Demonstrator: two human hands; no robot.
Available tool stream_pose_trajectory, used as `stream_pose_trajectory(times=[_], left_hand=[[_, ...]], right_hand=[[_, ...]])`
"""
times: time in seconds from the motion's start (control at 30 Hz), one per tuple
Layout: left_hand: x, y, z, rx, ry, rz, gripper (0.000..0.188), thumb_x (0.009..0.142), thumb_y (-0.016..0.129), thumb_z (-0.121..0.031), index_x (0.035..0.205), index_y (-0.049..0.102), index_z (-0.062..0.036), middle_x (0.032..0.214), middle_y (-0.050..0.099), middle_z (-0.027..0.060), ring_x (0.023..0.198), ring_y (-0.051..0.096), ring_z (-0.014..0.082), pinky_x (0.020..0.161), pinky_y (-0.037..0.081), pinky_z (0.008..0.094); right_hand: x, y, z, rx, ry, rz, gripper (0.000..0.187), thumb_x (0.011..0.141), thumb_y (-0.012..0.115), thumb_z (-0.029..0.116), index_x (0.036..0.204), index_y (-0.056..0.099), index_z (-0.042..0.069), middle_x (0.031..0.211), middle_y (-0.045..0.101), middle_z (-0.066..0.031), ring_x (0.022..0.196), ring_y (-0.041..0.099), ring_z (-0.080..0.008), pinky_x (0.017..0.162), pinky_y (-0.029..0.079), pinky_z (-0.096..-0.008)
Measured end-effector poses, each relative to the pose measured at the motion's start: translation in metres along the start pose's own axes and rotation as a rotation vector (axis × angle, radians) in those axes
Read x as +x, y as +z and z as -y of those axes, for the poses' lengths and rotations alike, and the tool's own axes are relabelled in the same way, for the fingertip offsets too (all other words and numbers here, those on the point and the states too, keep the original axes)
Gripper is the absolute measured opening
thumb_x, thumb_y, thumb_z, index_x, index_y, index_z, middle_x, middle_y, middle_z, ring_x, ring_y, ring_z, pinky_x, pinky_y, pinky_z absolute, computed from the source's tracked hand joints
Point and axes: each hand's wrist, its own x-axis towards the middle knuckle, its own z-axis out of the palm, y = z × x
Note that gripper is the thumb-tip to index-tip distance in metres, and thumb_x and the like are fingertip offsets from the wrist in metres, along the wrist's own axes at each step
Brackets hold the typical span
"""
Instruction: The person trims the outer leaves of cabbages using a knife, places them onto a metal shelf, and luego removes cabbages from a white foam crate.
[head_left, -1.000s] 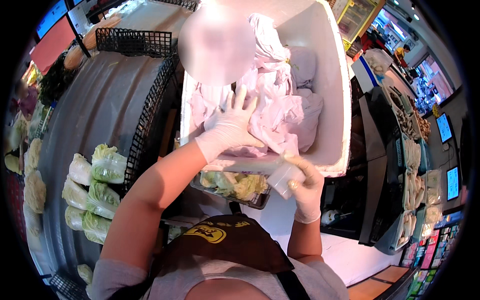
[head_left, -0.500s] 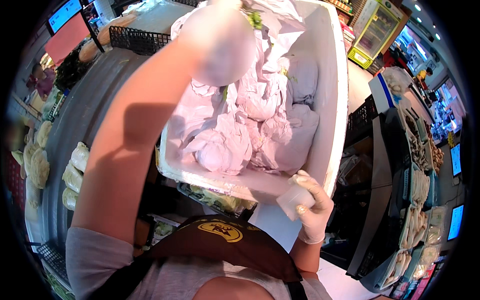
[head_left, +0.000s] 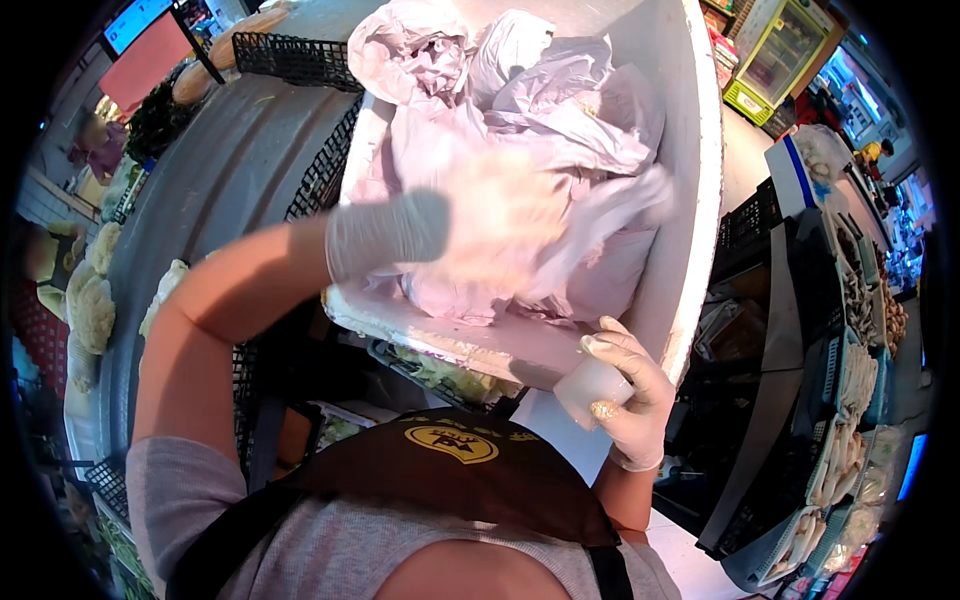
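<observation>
A large white foam box (head_left: 690, 215) stands in front of me, filled with bundles in thin, crumpled pale wrapping (head_left: 425, 55). Over the near part of these bundles is my left hand (head_left: 500, 215), in a whitish glove. Motion smears its fingers, so their grip is unclear. At the box's near right corner, my right hand (head_left: 642, 395), also gloved, is closed on a translucent white block (head_left: 590, 392). What the block is made of I cannot make out. Its thumb and fingers press on opposite sides of the block.
Left of the box runs a grey ridged counter (head_left: 225, 125) with a black plastic crate (head_left: 295, 60) at its far end. Trays of mushrooms (head_left: 838, 465) line the right side. Leafy vegetables (head_left: 450, 378) sit under the box's near edge. A glass-door fridge (head_left: 780, 55) stands far right.
My left hand has come down and nearer, from the far end of the box to the bundles at its near part. The right hand keeps its hold on the block.
</observation>
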Motion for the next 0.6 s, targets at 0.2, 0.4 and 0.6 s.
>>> stream_pose_trajectory(times=[0.2,0.4,0.6], left_hand=[[-0.054,0.045,-0.021,0.135,0.017,0.464,0.093,0.061,0.073,-0.054,0.14,0.036,-0.0198,0.146,0.029,0.0096,0.135,0.022,0.0361,0.1,0.024,0.0641],[-0.045,0.048,-0.002,-0.16,-0.173,0.563,0.094,0.046,0.083,-0.046,0.129,0.048,-0.016,0.135,0.042,0.0128,0.125,0.038,0.0351,0.095,0.037,0.0497],[-0.077,0.035,0.014,-0.251,-0.126,0.36,0.074,0.049,0.082,-0.035,0.114,0.057,-0.0101,0.114,0.056,0.0115,0.107,0.05,0.0301,0.088,0.045,0.0383]], right_hand=[[0.004,0.005,0.004,-0.082,0.013,0.018,0.045,0.065,0.069,0.02,0.103,0.065,-0.003,0.104,0.066,-0.0132,0.103,0.059,-0.0255,0.105,0.032,-0.0464],[0.003,0.01,0.005,-0.067,0.091,-0.017,0.043,0.066,0.068,0.016,0.105,0.064,-0.002,0.103,0.065,-0.013,0.102,0.059,-0.0251,0.107,0.029,-0.0466],[0.003,0.011,0.004,-0.164,0.061,-0.012,0.041,0.066,0.067,0.014,0.105,0.064,0.0,0.102,0.066,-0.0121,0.101,0.06,-0.0252,0.107,0.03,-0.0475]])
